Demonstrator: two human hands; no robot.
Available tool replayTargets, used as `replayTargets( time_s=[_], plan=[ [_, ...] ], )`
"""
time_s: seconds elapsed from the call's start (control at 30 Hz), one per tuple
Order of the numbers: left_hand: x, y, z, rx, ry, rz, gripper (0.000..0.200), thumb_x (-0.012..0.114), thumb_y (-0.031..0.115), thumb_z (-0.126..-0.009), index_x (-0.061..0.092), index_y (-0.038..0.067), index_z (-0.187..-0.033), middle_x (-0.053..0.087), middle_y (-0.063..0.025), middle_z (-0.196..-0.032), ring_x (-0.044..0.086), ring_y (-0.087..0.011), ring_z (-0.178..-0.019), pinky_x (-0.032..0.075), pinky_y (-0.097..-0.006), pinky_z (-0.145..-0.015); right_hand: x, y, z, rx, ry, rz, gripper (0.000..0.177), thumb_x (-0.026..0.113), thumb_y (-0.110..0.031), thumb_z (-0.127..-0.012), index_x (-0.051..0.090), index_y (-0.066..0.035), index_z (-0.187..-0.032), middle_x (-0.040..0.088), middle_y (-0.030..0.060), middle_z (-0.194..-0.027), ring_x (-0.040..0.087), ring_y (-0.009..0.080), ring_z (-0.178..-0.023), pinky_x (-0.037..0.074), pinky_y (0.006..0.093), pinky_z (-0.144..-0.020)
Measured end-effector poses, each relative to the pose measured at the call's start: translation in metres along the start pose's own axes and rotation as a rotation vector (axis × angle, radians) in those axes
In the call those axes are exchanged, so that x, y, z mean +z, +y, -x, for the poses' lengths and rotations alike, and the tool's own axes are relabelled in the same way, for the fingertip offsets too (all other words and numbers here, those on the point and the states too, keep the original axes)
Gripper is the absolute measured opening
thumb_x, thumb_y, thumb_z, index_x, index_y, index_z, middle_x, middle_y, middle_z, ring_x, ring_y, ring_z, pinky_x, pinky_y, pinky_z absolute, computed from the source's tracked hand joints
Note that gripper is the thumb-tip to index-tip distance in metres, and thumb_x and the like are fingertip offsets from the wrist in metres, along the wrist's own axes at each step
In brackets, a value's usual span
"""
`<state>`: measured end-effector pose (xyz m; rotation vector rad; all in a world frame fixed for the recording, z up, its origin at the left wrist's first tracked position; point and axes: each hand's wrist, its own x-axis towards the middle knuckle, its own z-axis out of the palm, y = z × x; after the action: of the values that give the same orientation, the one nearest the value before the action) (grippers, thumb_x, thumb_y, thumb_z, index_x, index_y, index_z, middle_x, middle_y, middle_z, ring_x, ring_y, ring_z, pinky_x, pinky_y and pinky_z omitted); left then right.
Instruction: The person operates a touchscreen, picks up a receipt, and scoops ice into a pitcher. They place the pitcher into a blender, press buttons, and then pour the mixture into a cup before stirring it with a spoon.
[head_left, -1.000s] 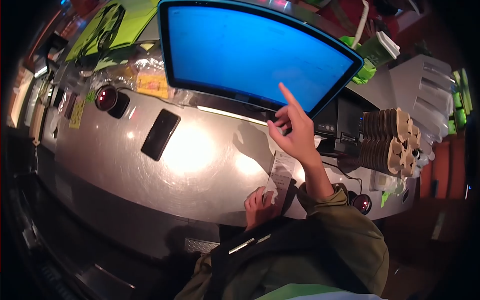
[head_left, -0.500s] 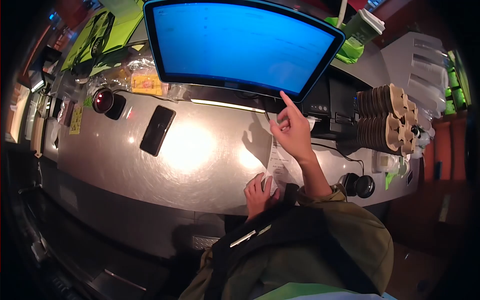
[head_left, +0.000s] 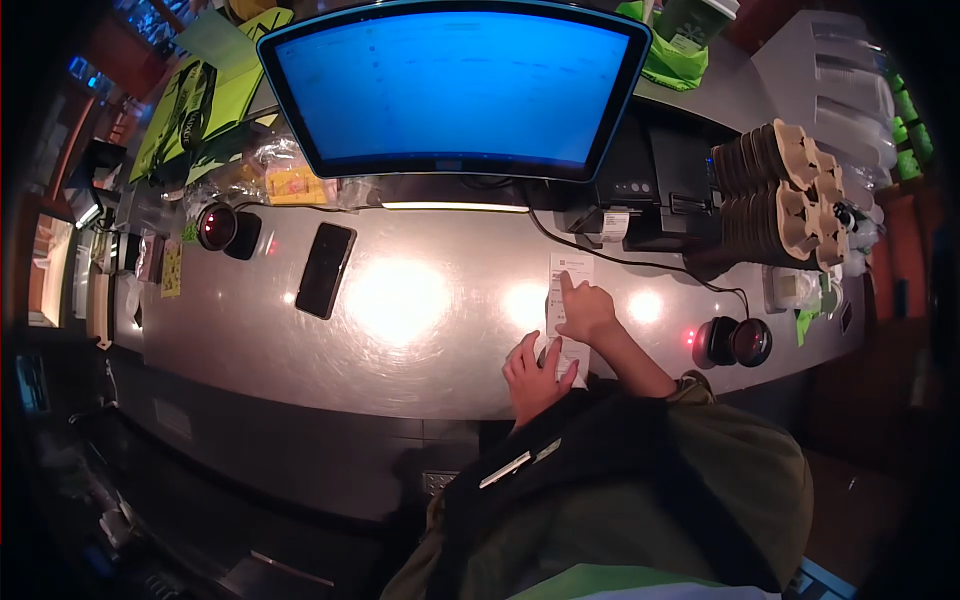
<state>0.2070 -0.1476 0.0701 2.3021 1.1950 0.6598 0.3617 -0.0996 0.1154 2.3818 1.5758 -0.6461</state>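
Note:
A long printed receipt (head_left: 571,262) lies on the metal counter in front of me. My right hand (head_left: 587,309) is over its upper part, index finger stretched out onto the print and the other fingers curled, holding nothing. Just below, my left hand (head_left: 536,374) rests on the lower end of the paper with its fingers spread. Part of the receipt is hidden under both hands. Behind the counter's middle stands a monitor (head_left: 450,90) with a blue-lit screen.
A black phone (head_left: 325,270) lies left on the counter (head_left: 230,330). Round scanners stand at left (head_left: 216,227) and right (head_left: 750,342). A black printer (head_left: 655,175) with a label sticking out sits beside stacked cardboard cup carriers (head_left: 765,225). Cables cross the counter.
My right hand has come down from the monitor's lower edge to the receipt. My left hand has stayed at the paper's lower end. The view has shifted slightly.

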Motion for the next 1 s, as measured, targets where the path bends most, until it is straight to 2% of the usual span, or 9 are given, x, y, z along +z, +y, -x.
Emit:
replayTargets(
  time_s=[0.13, 0.23, 0.33, 0.43, 0.53, 0.63, 0.83, 0.93, 1.0],
  plan=[
    [0.001, 0.002, 0.0, -0.014, 0.016, 0.032, 0.044, 0.069, 0.035, -0.073, 0.061, 0.017, -0.111, 0.047, -0.0118, -0.123, 0.044, -0.0311, -0.111, 0.035, -0.0458, -0.091, -0.005, -0.003, -0.009, -0.031, 0.002, -0.011, 0.086, 0.073, -0.016, -0.059, 0.034, 0.008, -0.132, 0.066, 0.0194, -0.085, 0.067, 0.0311, -0.079, 0.055, 0.0376, -0.067],
    [0.001, 0.002, 0.0, -0.015, 0.017, 0.039, 0.044, 0.07, 0.034, -0.072, 0.061, 0.016, -0.112, 0.047, -0.0117, -0.123, 0.044, -0.0313, -0.111, 0.035, -0.0458, -0.091, -0.003, -0.005, -0.014, -0.059, 0.043, 0.017, 0.081, 0.069, -0.011, -0.061, 0.035, 0.01, -0.132, 0.066, 0.0189, -0.083, 0.067, 0.0296, -0.075, 0.055, 0.0361, -0.065],
    [0.0, 0.002, -0.001, -0.013, 0.021, 0.029, 0.045, 0.071, 0.032, -0.072, 0.06, 0.015, -0.112, 0.047, -0.0119, -0.123, 0.044, -0.0314, -0.111, 0.035, -0.0455, -0.091, -0.009, -0.009, -0.02, 0.032, -0.069, -0.047, 0.084, 0.069, -0.014, -0.062, 0.034, 0.003, -0.136, 0.063, 0.0278, -0.096, 0.065, 0.0362, -0.089, 0.055, 0.0385, -0.072],
    [-0.001, 0.003, -0.002, -0.023, 0.027, 0.052, 0.045, 0.071, 0.031, -0.072, 0.06, 0.015, -0.113, 0.047, -0.0119, -0.122, 0.045, -0.0313, -0.111, 0.035, -0.0454, -0.09, 0.017, -0.008, -0.026, 0.017, 0.287, 0.185, 0.08, 0.063, -0.011, -0.066, 0.031, -0.001, -0.139, 0.048, 0.0395, -0.117, 0.054, 0.0459, -0.108, 0.054, 0.0398, -0.078],
    [0.0, 0.002, -0.002, -0.007, 0.035, 0.028, 0.045, 0.071, 0.03, -0.072, 0.059, 0.015, -0.113, 0.047, -0.0116, -0.122, 0.045, -0.031, -0.11, 0.036, -0.0451, -0.09, 0.019, -0.005, -0.032, 0.055, 0.188, 0.089, 0.079, 0.06, -0.011, -0.069, 0.03, -0.006, -0.141, 0.032, 0.0451, -0.129, 0.042, 0.0538, -0.118, 0.052, 0.0417, -0.083],
    [0.0, 0.002, -0.002, -0.001, 0.04, 0.024, 0.046, 0.071, 0.031, -0.073, 0.059, 0.016, -0.114, 0.047, -0.0113, -0.122, 0.045, -0.0306, -0.109, 0.036, -0.045, -0.089, 0.022, 0.0, -0.034, -0.009, 0.319, 0.109, 0.078, 0.064, -0.013, -0.068, 0.034, -0.004, -0.139, 0.04, 0.0458, -0.121, 0.053, 0.0512, -0.106, 0.055, 0.0419, -0.071],
    [-0.006, 0.005, -0.004, 0.015, 0.027, 0.007, 0.044, 0.069, 0.032, -0.073, 0.061, 0.019, -0.115, 0.046, -0.0111, -0.122, 0.044, -0.0303, -0.109, 0.036, -0.0448, -0.089, -0.017, -0.001, -0.027, 0.047, 0.1, 0.015, 0.076, 0.069, -0.016, -0.063, 0.044, -0.007, -0.134, 0.053, 0.0362, -0.112, 0.065, 0.0358, -0.085, 0.056, 0.038, -0.066],
    [-0.004, 0.004, -0.004, 0.015, 0.029, 0.005, 0.041, 0.069, 0.03, -0.074, 0.062, 0.019, -0.113, 0.045, -0.0109, -0.123, 0.044, -0.03, -0.109, 0.036, -0.0446, -0.089, -0.009, 0.0, -0.032, 0.049, 0.145, 0.069, 0.076, 0.073, -0.023, -0.062, 0.047, -0.008, -0.132, 0.056, 0.0317, -0.108, 0.066, 0.0337, -0.082, 0.056, 0.0364, -0.064],
    [-0.004, 0.005, -0.003, 0.015, 0.026, 0.002, 0.04, 0.069, 0.029, -0.075, 0.062, 0.019, -0.113, 0.046, -0.011, -0.122, 0.044, -0.0302, -0.109, 0.036, -0.0446, -0.088, -0.014, 0.0, -0.028, 0.068, 0.093, 0.014, 0.081, 0.074, -0.03, -0.062, 0.043, -0.008, -0.134, 0.055, 0.032, -0.111, 0.065, 0.0347, -0.085, 0.055, 0.0376, -0.069]
  ],
)
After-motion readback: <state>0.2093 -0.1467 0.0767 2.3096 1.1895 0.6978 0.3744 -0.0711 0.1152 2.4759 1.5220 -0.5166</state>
